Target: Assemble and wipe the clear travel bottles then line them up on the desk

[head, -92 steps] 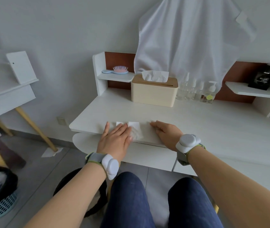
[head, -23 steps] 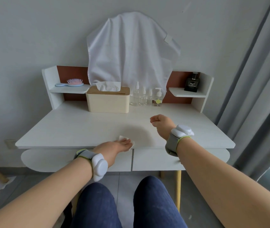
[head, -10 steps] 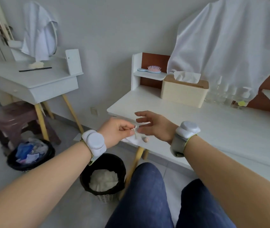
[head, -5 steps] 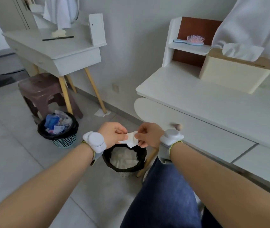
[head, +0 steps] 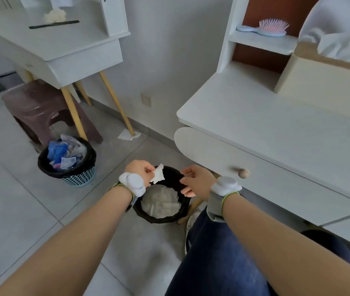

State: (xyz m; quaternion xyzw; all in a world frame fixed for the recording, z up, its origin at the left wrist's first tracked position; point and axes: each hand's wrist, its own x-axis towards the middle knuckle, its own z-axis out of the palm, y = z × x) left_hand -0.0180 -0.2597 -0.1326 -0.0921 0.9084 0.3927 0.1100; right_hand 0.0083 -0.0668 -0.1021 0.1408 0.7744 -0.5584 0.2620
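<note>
Bottles not in shot; used tissue (head: 157,174) pinched by left hand (head: 139,170) over bin (head: 163,201). Right hand (head: 195,182) loosely curled, empty. Tissue best released w/ hand centred above opening.

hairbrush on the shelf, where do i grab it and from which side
Take the hairbrush by its pale blue handle, the narrow end pointing left along the shelf. Come in from the front and a little left. The pink bristles stand upward at the right end, beside the tissue box, so that end is crowded and awkward to pinch.
</note>
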